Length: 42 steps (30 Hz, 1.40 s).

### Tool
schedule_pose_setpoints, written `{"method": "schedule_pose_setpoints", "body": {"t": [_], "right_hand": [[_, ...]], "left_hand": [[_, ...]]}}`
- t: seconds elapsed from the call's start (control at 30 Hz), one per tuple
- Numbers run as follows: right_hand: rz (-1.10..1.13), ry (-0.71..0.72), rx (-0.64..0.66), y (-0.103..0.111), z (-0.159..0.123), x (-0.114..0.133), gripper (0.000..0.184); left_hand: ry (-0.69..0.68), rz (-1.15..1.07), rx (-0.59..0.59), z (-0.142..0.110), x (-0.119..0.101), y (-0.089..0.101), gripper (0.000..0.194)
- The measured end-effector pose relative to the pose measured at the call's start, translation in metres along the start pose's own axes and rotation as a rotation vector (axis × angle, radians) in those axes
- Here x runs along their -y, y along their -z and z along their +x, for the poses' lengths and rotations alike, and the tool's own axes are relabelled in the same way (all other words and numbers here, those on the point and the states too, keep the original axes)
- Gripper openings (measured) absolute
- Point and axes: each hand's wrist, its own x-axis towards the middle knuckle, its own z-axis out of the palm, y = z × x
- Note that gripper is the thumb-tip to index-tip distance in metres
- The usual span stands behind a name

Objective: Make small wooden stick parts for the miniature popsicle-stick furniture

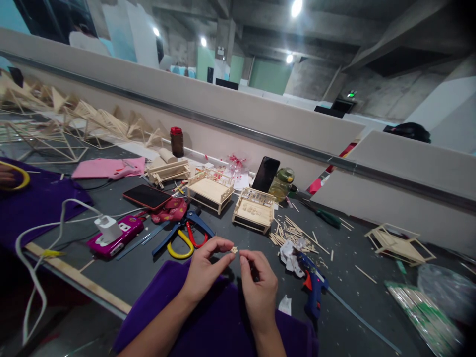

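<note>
A long pale wall [238, 111] runs behind the dark table [349, 243]. A big purple cloth [219, 307] lies under the two hands. The left hand [208, 265] and the right hand [260, 282] are up close together in front, with a small gap between them.

Past them stand two little wooden beds. The back bed [211, 191] has a bare flat top. The front bed [255, 216] is just beside it and has tiny pale bits lying on it. A black phone [266, 174] stands up behind the front bed. On the right side, a blue glue gun [316, 292] lies on the table, next to a crumpled white paper [291, 258]. A messy pile of short sticks [293, 233] is near the paper.

The smallest thing is a tiny pale piece [234, 250]. It is at the tips of the left hand, pinched between the thumb and the first finger. The right hand's thumb and first finger are bent and almost meet, just beside the piece. I cannot tell if those fingers have hold of anything.
</note>
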Motion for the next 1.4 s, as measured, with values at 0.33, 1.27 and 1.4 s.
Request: {"method": "schedule_pose_setpoints", "body": {"t": [0.33,1.27,1.4], "right_hand": [[0.011,0.012,0.023,0.000,-0.001,0.001,0.015],[-0.130,-0.012,-0.310,-0.005,0.048,-0.006,0.015],[-0.145,0.021,-0.256,-0.009,0.043,-0.009,0.013]], "left_hand": [[-0.004,-0.029,0.053,0.000,-0.002,0.000,0.010],[0.619,-0.939,0.178,0.069,-0.003,-0.036,0.023],[0.621,-0.963,0.210,0.065,-0.003,-0.028,0.019]]}}
